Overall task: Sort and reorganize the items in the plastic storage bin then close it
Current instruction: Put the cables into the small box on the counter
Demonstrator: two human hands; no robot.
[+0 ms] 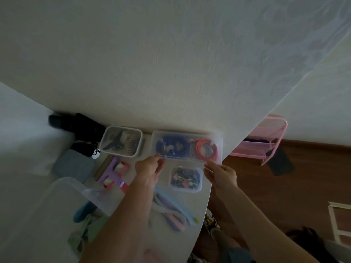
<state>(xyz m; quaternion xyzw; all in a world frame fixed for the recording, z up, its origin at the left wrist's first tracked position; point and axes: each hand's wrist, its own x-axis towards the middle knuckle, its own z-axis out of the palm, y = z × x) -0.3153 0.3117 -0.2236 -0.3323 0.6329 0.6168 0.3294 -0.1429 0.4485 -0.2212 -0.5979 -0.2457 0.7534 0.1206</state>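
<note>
Both hands' grip on clear case (187,147), left hand (150,168), right hand (221,174), no readable labels

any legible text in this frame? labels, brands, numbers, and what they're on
None readable; the frame is dim and soft.
Clear bin with cables, held at its near edge by the left hand and right hand: no label visible.
Small clear box of mixed small items: no print can be made out, too blurred.
Lidded container and purple tool: no markings visible.
</note>
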